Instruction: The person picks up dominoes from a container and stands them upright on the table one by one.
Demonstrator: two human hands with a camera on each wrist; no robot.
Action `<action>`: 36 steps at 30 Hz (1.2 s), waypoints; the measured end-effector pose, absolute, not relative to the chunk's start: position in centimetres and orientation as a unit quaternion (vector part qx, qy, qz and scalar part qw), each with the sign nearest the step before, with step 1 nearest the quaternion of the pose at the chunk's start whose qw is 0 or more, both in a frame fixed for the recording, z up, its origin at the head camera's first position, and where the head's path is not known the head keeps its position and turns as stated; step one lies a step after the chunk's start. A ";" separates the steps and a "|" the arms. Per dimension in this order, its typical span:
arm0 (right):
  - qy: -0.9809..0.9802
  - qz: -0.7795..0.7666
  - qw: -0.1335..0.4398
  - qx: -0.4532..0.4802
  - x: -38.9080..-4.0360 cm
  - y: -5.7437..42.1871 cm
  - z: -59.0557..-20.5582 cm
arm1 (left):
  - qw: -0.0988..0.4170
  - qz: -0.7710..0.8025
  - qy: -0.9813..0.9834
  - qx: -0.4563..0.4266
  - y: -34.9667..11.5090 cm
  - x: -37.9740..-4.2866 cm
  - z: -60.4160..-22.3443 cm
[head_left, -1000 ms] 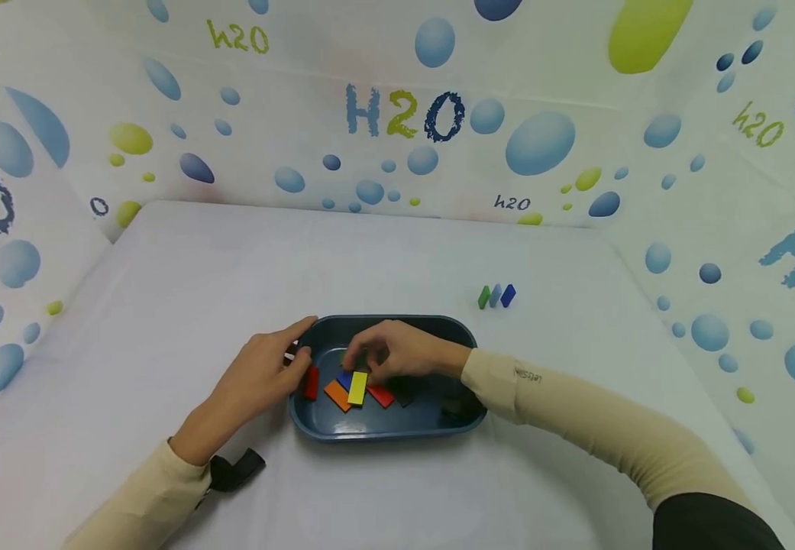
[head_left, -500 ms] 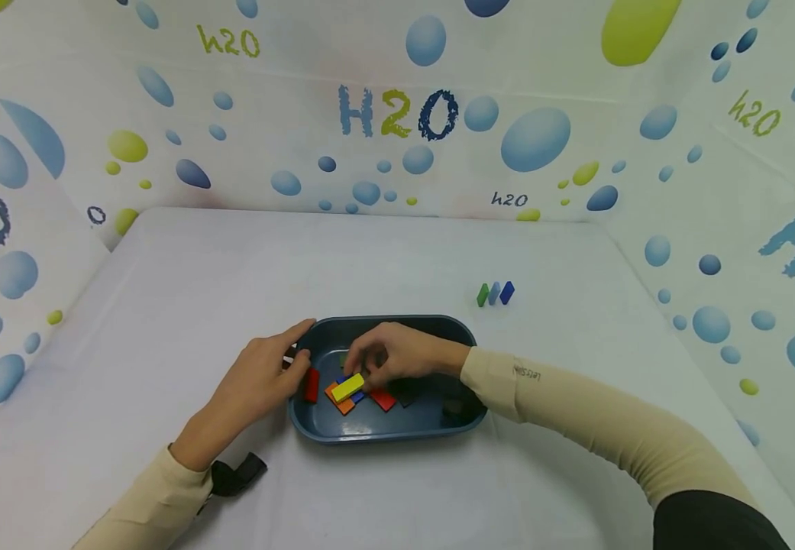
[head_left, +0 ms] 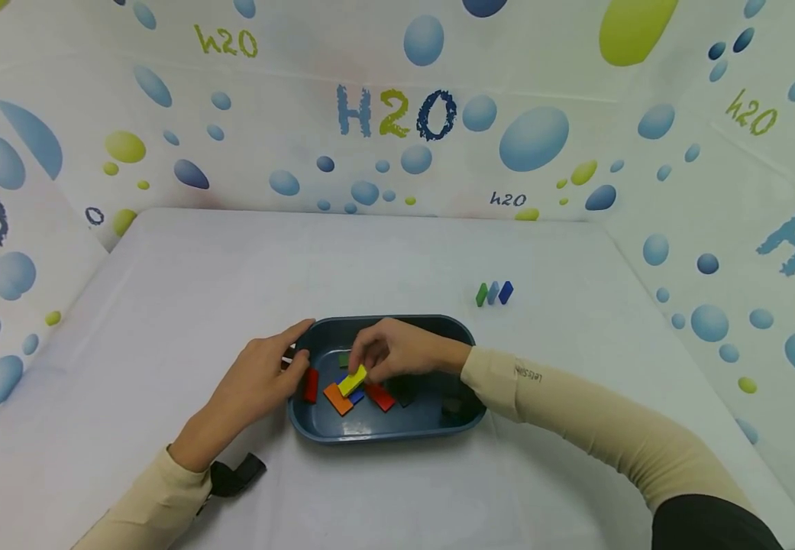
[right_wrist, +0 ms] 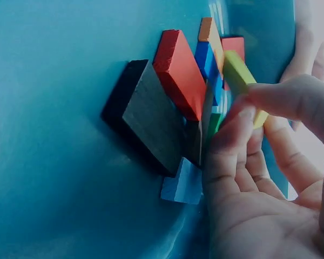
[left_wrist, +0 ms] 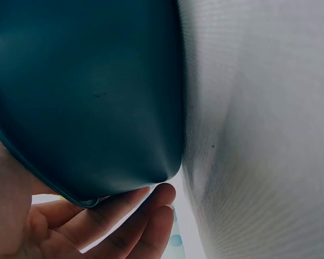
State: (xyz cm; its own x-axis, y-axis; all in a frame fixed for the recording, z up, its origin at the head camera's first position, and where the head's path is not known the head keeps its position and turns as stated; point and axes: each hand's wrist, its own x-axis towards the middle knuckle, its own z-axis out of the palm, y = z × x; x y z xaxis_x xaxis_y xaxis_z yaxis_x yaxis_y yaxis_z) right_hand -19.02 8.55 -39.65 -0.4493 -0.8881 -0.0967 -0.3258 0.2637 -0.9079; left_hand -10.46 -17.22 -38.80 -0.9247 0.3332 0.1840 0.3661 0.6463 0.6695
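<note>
A dark blue tray (head_left: 386, 438) lies on the white table. My left hand (head_left: 249, 386) grips its left end, thumb at the rim and fingers along the outside wall (left_wrist: 92, 91). Inside the tray, my right hand (head_left: 400, 353) pinches a yellow domino (head_left: 352, 382) between thumb and fingers, held tilted above the others. Beneath and beside it lie an orange domino (head_left: 337, 399), a blue domino (head_left: 357, 396) and a red domino (head_left: 379, 397). Another red domino (head_left: 311, 386) is by the left wall. The right wrist view shows a black domino (right_wrist: 146, 118) and a light blue domino (right_wrist: 183, 183).
Behind the tray to the right, a green domino (head_left: 482, 294), a light blue domino (head_left: 493, 292) and a dark blue domino (head_left: 505, 292) stand on edge in a row. A printed white curtain (head_left: 273, 99) hangs around the table. A black device (head_left: 239, 475) sits at my left wrist.
The yellow domino has turned from nearly upright to slanted in my right fingers and is slightly raised. My left hand has stayed on the tray.
</note>
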 end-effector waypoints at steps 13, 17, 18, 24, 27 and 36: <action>0.708 -0.478 0.293 -0.430 -18.4 9.0 -38.6 | 0.021 -0.378 -0.905 -0.196 -17.2 -10.6 -38.7; 0.697 -0.496 0.284 -0.432 -18.2 9.0 -37.9 | 0.020 -0.380 -0.905 -0.193 -17.1 -10.5 -38.8; 0.694 -0.502 0.283 -0.431 -18.2 9.1 -37.7 | 0.021 -0.380 -0.904 -0.193 -17.1 -10.5 -38.8; 0.685 -0.526 0.251 -0.436 -18.1 9.5 -36.7 | 0.029 -0.375 -0.905 -0.198 -17.2 -10.5 -39.1; 0.686 -0.541 0.224 -0.432 -18.0 10.0 -35.9 | 0.029 -0.373 -0.906 -0.198 -17.2 -10.6 -39.3; 0.680 -0.580 0.153 -0.422 -18.3 12.5 -33.3 | 0.028 -0.373 -0.906 -0.196 -17.3 -10.5 -39.2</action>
State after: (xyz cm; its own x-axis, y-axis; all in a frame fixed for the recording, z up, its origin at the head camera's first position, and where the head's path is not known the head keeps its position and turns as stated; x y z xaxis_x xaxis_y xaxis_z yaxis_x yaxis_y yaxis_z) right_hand -18.28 12.47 -33.32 -0.5967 -0.7514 0.2818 -0.3963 -0.0294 -0.9176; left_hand -10.55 -17.30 -39.18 -0.9212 0.3348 0.1983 0.3773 0.6440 0.6655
